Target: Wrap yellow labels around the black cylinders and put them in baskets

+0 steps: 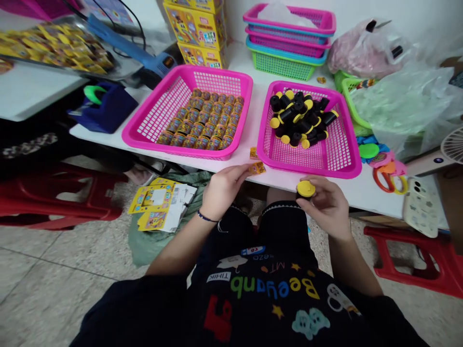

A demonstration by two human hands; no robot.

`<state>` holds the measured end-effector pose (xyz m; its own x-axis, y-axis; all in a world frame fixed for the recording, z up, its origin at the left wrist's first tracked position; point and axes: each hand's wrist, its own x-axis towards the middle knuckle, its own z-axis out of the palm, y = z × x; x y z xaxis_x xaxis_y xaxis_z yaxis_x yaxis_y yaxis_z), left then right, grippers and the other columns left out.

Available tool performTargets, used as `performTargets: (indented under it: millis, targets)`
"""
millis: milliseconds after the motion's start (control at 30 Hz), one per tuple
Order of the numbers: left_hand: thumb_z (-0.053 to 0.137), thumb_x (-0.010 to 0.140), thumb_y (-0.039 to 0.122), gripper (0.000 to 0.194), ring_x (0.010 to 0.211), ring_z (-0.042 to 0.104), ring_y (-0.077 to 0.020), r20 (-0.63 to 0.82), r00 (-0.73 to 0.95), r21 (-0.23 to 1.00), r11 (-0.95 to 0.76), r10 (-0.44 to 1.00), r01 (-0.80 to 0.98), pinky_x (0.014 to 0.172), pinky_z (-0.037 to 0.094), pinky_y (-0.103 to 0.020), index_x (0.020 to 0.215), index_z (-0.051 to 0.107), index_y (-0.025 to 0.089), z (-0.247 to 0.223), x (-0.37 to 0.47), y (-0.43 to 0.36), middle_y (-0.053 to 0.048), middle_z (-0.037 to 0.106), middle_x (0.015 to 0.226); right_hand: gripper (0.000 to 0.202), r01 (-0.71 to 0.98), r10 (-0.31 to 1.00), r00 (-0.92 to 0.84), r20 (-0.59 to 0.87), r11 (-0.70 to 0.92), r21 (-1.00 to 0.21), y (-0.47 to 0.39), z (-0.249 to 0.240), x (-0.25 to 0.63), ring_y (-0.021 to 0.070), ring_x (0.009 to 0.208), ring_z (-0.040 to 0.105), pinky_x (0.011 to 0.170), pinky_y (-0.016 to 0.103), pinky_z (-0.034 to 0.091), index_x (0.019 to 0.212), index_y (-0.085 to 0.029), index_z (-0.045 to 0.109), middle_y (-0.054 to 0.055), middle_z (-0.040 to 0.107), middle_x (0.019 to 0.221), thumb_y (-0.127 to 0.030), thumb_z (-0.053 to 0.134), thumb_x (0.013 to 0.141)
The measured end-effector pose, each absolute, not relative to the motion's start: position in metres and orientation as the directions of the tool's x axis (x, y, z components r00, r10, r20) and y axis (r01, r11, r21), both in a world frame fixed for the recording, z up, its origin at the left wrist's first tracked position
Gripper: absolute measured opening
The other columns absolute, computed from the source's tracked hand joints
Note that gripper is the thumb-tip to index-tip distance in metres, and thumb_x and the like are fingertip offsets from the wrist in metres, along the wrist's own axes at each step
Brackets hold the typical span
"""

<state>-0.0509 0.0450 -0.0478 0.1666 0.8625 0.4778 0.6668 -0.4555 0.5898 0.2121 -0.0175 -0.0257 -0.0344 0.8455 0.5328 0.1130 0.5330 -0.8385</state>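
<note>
Near the table's front edge, my left hand [223, 189] pinches a small orange printed packet or label [257, 168] between thumb and fingertips. Beside it lies a similar orange piece [253, 153], partly under the basket rim. My right hand [328, 206] grips a small black container with a yellow lid [306, 189], lid facing up. More such containers [298, 114] lie jumbled in the right pink basket [343, 161]. In the left pink basket [144, 113], small containers with printed wraps [206, 118] stand in close rows.
Stacked baskets [289, 46] and yellow printed boxes [202, 33] stand behind. A blue tape dispenser [104, 108] is left; scissors [385, 178], a phone [421, 207] and a fan [452, 147] are right. Flattened yellow cartons [159, 205] lie below the table.
</note>
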Motion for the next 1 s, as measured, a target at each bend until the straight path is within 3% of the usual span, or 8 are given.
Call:
performTargets:
  millis: [100,167,300,367,433,533,700,1000]
  targets:
    - [0.073,0.092,0.025,0.012,0.089,0.078,-0.0172,0.498,0.08,0.73,-0.468,0.863,0.498,0.079,0.063,-0.024,0.095,0.084,0.021,-0.041,-0.041,0.028,-0.005,0.083,0.1,0.038,0.076,0.868,0.016,0.496,0.494,-0.866,-0.016,-0.023,0.204,0.0201,0.106,0.075,0.089,0.037,0.067,0.119,-0.034,0.069,0.005,0.07,0.121,-0.021,0.081,0.085]
    - [0.077,0.088,0.026,0.008,0.081,0.077,-0.0161,0.433,0.04,0.837,-0.419,0.9,0.352,0.072,0.063,-0.022,0.089,0.084,0.02,-0.038,-0.033,0.018,-0.005,0.082,0.092,0.034,0.06,0.872,0.04,0.487,0.485,-0.873,-0.013,-0.018,0.198,0.0193,0.103,0.075,0.088,0.037,0.066,0.117,-0.035,0.068,0.004,0.069,0.122,-0.024,0.08,0.087]
    - [0.082,0.087,0.036,0.028,0.076,0.08,-0.0181,0.239,0.052,0.958,-0.244,0.97,0.148,0.074,0.065,-0.026,0.109,0.081,0.018,-0.043,-0.018,0.007,-0.006,0.084,0.091,0.026,0.097,0.843,0.086,0.532,0.524,-0.846,-0.003,-0.011,0.186,0.0181,0.108,0.074,0.087,0.033,0.066,0.113,-0.034,0.067,0.003,0.071,0.12,-0.036,0.078,0.09]
    - [0.078,0.091,0.039,0.049,0.077,0.081,-0.0189,0.204,0.099,0.97,-0.215,0.974,0.115,0.076,0.066,-0.026,0.135,0.069,0.019,-0.048,-0.015,0.004,-0.004,0.084,0.086,0.027,0.145,0.84,0.114,0.531,0.515,-0.845,0.002,-0.01,0.181,0.0179,0.106,0.074,0.088,0.033,0.066,0.112,-0.033,0.065,0.003,0.073,0.116,-0.043,0.077,0.09]
    - [0.074,0.095,0.039,0.069,0.075,0.081,-0.0194,0.209,0.158,0.967,-0.228,0.965,0.115,0.076,0.066,-0.027,0.156,0.047,0.02,-0.051,-0.015,0.002,-0.002,0.083,0.08,0.031,0.157,0.851,0.165,0.498,0.476,-0.865,0.006,-0.011,0.176,0.0175,0.101,0.075,0.088,0.033,0.065,0.111,-0.032,0.065,0.002,0.075,0.11,-0.05,0.077,0.089]
    - [0.071,0.098,0.039,0.083,0.081,0.083,-0.0218,0.264,0.242,0.935,-0.309,0.934,0.172,0.081,0.067,-0.029,0.165,0.025,0.021,-0.049,-0.017,-0.002,-0.004,0.084,0.086,0.04,0.086,0.883,0.248,0.399,0.391,-0.917,0.007,-0.012,0.171,0.0161,0.088,0.075,0.081,0.032,0.065,0.105,-0.03,0.066,0.0,0.076,0.099,-0.059,0.081,0.083]
    - [0.066,0.101,0.044,0.077,0.111,0.079,-0.0251,0.374,0.274,0.868,-0.439,0.886,0.233,0.101,0.064,-0.034,0.162,0.028,0.02,-0.042,-0.016,-0.006,-0.011,0.083,0.109,0.043,0.012,0.928,0.188,0.321,0.325,-0.946,0.003,-0.009,0.165,0.0134,0.076,0.074,0.071,0.028,0.063,0.092,-0.027,0.062,-0.002,0.077,0.087,-0.063,0.081,0.08]
    - [0.064,0.102,0.043,0.081,0.108,0.08,-0.0275,0.428,0.215,0.876,-0.462,0.878,0.142,0.099,0.066,-0.044,0.164,0.014,0.031,-0.053,-0.018,-0.013,-0.01,0.082,0.116,0.035,0.061,0.921,0.118,0.371,0.366,-0.929,-0.001,-0.005,0.172,0.0168,0.09,0.078,0.083,0.034,0.066,0.079,-0.026,0.06,0.0,0.08,0.097,-0.045,0.089,0.077]
